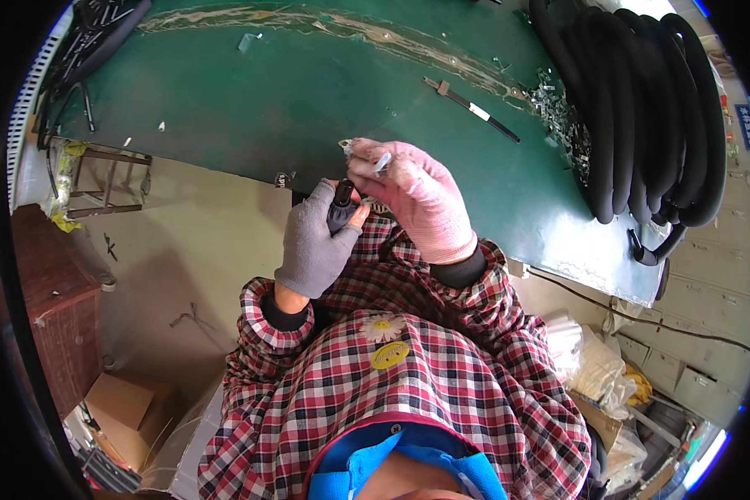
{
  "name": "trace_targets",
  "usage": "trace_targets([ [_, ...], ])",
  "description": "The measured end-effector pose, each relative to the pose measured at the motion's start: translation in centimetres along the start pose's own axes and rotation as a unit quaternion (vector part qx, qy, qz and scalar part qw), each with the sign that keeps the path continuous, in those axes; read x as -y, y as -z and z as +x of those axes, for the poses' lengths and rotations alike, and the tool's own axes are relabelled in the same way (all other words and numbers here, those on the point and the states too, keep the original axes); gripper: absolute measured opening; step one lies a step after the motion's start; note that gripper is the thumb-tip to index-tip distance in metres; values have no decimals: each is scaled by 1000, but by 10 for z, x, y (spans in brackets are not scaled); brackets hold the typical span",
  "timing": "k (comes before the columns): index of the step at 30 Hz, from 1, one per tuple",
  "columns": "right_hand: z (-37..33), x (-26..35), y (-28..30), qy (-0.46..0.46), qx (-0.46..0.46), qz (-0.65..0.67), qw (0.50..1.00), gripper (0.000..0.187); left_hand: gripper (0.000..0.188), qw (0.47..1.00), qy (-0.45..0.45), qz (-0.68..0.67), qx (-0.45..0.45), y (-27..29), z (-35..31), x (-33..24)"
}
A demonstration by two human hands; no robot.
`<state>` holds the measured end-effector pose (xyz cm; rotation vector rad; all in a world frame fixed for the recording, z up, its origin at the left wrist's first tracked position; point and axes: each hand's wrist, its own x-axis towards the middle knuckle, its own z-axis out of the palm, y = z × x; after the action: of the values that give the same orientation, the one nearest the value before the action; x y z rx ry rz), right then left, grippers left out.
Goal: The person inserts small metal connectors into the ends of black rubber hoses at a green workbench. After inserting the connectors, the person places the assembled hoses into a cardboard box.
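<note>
Plaid sleeves [442,367] lead up to the left hand [315,243] closed round a stiff, light black tube [342,204]; right hand [421,200] pinches a small metal clip [347,147], best held by its edges

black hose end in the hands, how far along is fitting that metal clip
Done: nothing finished shows clearly. In hand: the left hand grips a short black hose end, while the right hand pinches a small metal clip above it. Left: a pile of metal clips and coiled black hose wait on the green table.
</note>
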<state>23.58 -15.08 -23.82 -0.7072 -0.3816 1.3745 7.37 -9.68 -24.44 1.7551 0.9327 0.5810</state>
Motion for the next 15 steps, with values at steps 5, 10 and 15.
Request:
trace_targets([
  [5,6,-3,2,-93,-28,-44,994,46,17,999,-13,28,24,0,2,4],
  [10,8,2,7,-115,-23,-23,993,45,24,996,-50,55,42,-2,8,4],
  [15,6,-1,5,-89,-34,-37,995,44,28,993,-61,93,44,-5,11,1],
])
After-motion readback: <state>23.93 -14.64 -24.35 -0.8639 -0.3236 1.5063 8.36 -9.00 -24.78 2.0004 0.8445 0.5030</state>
